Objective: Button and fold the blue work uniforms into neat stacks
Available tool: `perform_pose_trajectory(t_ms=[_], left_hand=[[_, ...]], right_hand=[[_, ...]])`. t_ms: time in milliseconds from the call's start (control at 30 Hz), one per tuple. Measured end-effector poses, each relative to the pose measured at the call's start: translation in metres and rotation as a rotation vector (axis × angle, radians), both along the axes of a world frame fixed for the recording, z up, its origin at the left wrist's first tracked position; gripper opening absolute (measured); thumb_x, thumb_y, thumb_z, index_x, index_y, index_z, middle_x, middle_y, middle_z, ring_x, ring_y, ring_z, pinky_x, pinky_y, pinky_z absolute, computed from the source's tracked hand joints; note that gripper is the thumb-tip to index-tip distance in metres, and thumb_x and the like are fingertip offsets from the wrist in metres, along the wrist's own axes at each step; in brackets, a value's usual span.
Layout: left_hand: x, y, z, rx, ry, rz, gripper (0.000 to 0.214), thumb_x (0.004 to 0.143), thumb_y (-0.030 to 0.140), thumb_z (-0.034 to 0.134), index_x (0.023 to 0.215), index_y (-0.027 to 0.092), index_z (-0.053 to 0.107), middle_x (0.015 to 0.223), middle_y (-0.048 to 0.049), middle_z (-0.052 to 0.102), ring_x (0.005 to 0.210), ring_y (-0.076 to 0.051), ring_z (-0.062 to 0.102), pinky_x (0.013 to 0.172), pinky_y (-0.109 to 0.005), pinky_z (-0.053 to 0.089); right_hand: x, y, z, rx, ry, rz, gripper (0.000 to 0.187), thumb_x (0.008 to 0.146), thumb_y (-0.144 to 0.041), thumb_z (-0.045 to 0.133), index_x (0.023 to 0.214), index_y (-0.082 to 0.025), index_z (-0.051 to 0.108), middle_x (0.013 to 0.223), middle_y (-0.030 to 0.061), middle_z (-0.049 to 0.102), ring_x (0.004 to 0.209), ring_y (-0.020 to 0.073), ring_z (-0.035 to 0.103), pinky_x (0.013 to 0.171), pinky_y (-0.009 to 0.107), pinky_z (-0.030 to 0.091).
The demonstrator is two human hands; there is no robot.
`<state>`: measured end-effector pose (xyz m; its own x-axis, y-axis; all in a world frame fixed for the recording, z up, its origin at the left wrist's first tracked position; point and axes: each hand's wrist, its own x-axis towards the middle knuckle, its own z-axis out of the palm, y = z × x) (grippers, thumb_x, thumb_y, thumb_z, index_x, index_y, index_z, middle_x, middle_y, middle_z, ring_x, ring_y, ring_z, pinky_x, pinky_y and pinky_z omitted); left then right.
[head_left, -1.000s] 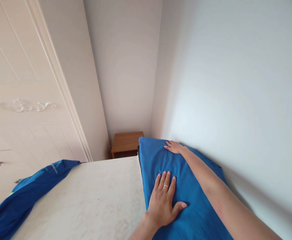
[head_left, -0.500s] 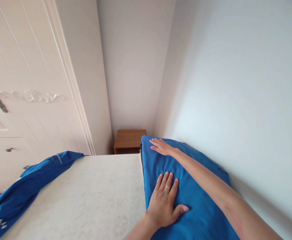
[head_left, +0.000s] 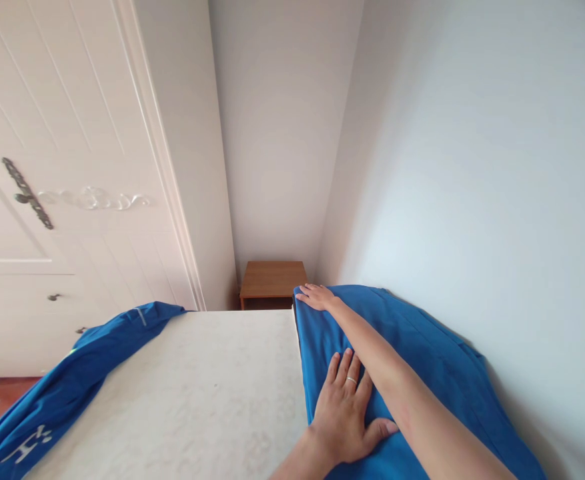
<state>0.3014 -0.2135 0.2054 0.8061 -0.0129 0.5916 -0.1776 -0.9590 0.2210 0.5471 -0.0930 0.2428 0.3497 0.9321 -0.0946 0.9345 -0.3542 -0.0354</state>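
Note:
A smooth blue fabric piece covers the right part of an off-white, mottled flat surface, near the wall. My left hand, with a ring on one finger, lies palm down on this fabric, fingers spread. Farther forward, my right hand rests flat at the fabric's far left corner, fingers stretched out. Its forearm crosses over the blue fabric. Along the left side of the surface lies a bunched blue garment with a white print and a grey stripe; neither hand touches it.
A pale wardrobe with dark metal handles stands at the left. Beyond the far edge is a low brown wooden cabinet in the corner. A white wall runs close along the right. Reddish floor shows at lower left.
My right hand has slid slightly toward the corner edge of the fabric, and the raised corner sits lower. My left hand stays on the fabric. The view has shifted left.

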Motion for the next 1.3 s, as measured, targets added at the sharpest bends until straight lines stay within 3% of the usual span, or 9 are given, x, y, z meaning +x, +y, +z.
perform_pose_trajectory(t_ms=[133,233,367,667,800,933,1033,1167,1300], left_hand=[[0.002,0.001,-0.004,-0.011,-0.006,-0.015,0.085,0.091,0.067,0.036,0.156,0.018,0.013,0.160,-0.0102,0.020,0.148,-0.032,0.015,0.119,-0.052,0.023],[0.005,0.001,-0.009,-0.006,-0.023,-0.018,0.084,0.091,0.067,0.037,0.156,0.017,0.016,0.159,-0.0120,0.021,0.147,-0.032,0.017,0.119,-0.052,0.022],[0.008,0.000,-0.013,0.014,-0.058,-0.002,0.081,0.091,0.066,0.038,0.154,0.017,0.023,0.158,-0.0126,0.026,0.147,-0.032,0.019,0.119,-0.052,0.022],[0.011,-0.002,-0.016,0.037,-0.074,0.025,0.077,0.091,0.066,0.037,0.150,0.017,0.033,0.156,-0.0137,0.032,0.146,-0.031,0.024,0.118,-0.052,0.023],[0.013,-0.001,-0.013,0.039,-0.051,0.024,0.077,0.091,0.067,0.035,0.149,0.016,0.036,0.155,-0.0143,0.034,0.146,-0.030,0.026,0.118,-0.052,0.024],[0.009,-0.001,-0.008,0.024,0.017,0.030,0.076,0.094,0.066,0.030,0.146,0.012,0.038,0.152,-0.0174,0.038,0.144,-0.029,0.030,0.117,-0.051,0.026],[-0.011,-0.011,-0.017,0.010,0.010,0.069,0.072,0.097,0.060,0.027,0.148,0.010,0.036,0.152,-0.0188,0.038,0.144,-0.029,0.029,0.116,-0.050,0.028],[-0.056,-0.035,-0.036,0.042,-0.034,0.078,0.071,0.095,0.060,0.034,0.149,0.014,0.035,0.154,-0.0171,0.035,0.146,-0.031,0.025,0.117,-0.052,0.026],[-0.091,-0.046,-0.046,0.040,-0.024,0.091,0.064,0.096,0.055,0.037,0.148,0.017,0.039,0.154,-0.0141,0.036,0.145,-0.031,0.026,0.117,-0.052,0.026]], right_hand=[[-0.015,-0.009,0.006,0.077,-0.082,-0.018,0.076,0.095,-0.066,0.017,0.151,-0.016,0.032,0.159,0.0159,0.023,0.148,0.0305,0.018,0.117,0.053,0.011],[-0.028,-0.039,0.010,0.115,-0.118,0.022,0.076,0.094,-0.067,0.021,0.151,-0.018,0.033,0.160,0.0131,0.023,0.149,0.0271,0.016,0.120,0.046,0.005],[-0.034,-0.109,0.017,0.107,-0.134,0.009,0.076,0.093,-0.069,0.019,0.147,-0.019,0.042,0.156,0.0128,0.033,0.146,0.0281,0.024,0.120,0.047,0.007],[-0.022,-0.254,0.050,0.118,-0.119,-0.292,0.073,0.095,-0.064,0.014,0.143,-0.021,0.049,0.149,0.0077,0.045,0.143,0.0268,0.033,0.119,0.047,0.017],[-0.025,-0.282,0.063,0.148,-0.135,-0.410,0.073,0.096,-0.060,0.014,0.144,-0.015,0.047,0.150,0.0119,0.044,0.142,0.0297,0.035,0.117,0.049,0.024],[-0.065,-0.296,0.070,0.222,-0.200,-0.431,0.069,0.098,-0.053,0.014,0.154,-0.013,0.025,0.158,0.0113,0.029,0.147,0.0279,0.022,0.120,0.048,0.014],[-0.126,-0.305,0.052,0.337,-0.235,-0.272,0.064,0.100,-0.050,0.019,0.155,-0.017,0.021,0.159,0.0081,0.025,0.148,0.0256,0.018,0.121,0.049,0.012],[-0.206,-0.325,0.001,0.338,-0.205,-0.077,0.058,0.100,-0.045,0.029,0.154,-0.022,0.026,0.159,0.0076,0.027,0.147,0.0256,0.022,0.120,0.052,0.018],[-0.228,-0.359,-0.043,0.351,-0.259,-0.137,0.055,0.101,-0.042,0.030,0.152,-0.023,0.031,0.159,0.0059,0.025,0.148,0.0246,0.020,0.121,0.051,0.016]])
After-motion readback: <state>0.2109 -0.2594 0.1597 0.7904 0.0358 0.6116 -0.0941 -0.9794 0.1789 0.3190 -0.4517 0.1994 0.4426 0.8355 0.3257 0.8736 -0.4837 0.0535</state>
